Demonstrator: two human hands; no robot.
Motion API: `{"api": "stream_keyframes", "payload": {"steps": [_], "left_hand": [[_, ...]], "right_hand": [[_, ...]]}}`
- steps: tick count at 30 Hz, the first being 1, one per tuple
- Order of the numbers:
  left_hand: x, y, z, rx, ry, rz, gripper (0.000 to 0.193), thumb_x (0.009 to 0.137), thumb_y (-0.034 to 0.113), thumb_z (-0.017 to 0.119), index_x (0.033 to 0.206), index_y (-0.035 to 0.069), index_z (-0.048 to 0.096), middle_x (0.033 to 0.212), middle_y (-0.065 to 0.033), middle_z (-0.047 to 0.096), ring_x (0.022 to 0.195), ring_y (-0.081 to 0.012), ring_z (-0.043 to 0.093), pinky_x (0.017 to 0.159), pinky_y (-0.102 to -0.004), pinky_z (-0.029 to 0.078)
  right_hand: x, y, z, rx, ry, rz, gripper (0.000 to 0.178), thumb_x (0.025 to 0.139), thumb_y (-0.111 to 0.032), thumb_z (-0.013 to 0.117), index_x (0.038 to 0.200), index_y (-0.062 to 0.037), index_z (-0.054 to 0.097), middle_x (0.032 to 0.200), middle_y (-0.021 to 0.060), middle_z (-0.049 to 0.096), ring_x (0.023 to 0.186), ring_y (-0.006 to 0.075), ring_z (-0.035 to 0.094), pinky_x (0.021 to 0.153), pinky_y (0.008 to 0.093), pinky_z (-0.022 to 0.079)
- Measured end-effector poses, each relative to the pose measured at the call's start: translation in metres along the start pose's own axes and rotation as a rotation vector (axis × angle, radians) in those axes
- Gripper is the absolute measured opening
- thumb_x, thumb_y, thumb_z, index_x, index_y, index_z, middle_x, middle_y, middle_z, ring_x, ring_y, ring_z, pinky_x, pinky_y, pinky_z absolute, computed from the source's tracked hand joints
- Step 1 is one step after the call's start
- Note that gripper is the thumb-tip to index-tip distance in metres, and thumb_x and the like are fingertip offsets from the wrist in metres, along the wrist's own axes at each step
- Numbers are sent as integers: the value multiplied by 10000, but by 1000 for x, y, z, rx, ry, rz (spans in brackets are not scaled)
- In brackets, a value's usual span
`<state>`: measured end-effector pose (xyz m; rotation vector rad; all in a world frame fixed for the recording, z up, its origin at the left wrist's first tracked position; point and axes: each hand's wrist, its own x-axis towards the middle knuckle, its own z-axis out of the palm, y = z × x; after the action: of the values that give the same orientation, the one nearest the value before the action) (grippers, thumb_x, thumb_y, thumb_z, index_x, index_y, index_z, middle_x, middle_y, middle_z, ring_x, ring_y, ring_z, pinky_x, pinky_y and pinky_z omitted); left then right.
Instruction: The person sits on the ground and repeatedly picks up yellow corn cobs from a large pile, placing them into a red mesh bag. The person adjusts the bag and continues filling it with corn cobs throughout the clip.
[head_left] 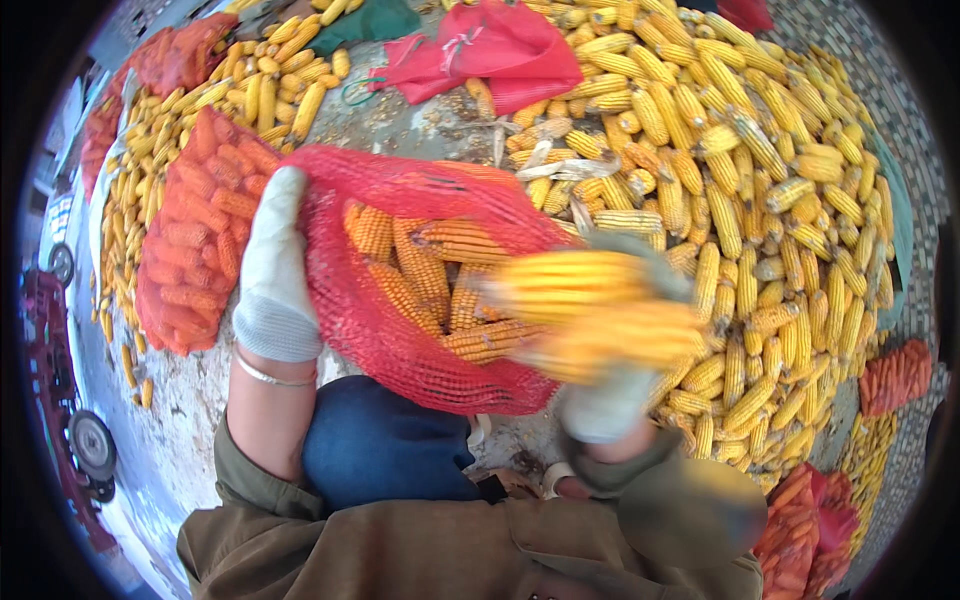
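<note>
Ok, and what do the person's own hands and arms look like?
The left hand wears a whitish glove with a pale grey ribbed cuff and a thin light wristband. The right hand, blurred, has a pale glove too. Both sleeves are olive-brown.

Bag [410, 375] coarse plastic-looking mesh; cobs [422, 270] knobbly

Red sack [345, 320], yellow cobs [575, 285]

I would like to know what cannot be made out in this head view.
In the head view:
Right hand: fingers blurred by motion and partly hidden by the corn cobs it holds.
Left hand: most fingers hidden by the red mesh bag.
Bag's bottom: hidden by the cobs inside.
Wheeled vehicle: cut off by the picture's dark rim.
</note>
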<state>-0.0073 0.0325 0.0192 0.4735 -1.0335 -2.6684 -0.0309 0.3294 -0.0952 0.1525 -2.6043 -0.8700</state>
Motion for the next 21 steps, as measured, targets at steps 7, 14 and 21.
{"api": "stream_keyframes", "payload": {"steps": [7,14,21], "left_hand": [[-5,22,-30,158,116,1,406,1052,289,489,1322,6,598,1272,-128,672,1164,-267,646,1059,-413,494],[5,27,-37,224,237,61,394,1061,238,471,1345,-7,589,1300,-137,661,1184,-252,641,1056,-379,502],[3,26,-29,209,190,10,406,1050,254,497,1340,-15,588,1303,-158,661,1170,-270,652,1053,-403,507]], "right_hand": [[13,-9,-30,2088,292,-33,473,840,-13,662,1286,22,509,1258,193,557,1209,332,522,1062,446,414],[-44,26,202,586,-872,-364,595,900,-274,635,1439,-91,459,1324,163,558,1296,329,520,1022,489,449],[-50,26,236,442,-875,-357,580,851,-412,686,1339,-133,544,1282,126,598,1189,329,587,950,462,502]]}}
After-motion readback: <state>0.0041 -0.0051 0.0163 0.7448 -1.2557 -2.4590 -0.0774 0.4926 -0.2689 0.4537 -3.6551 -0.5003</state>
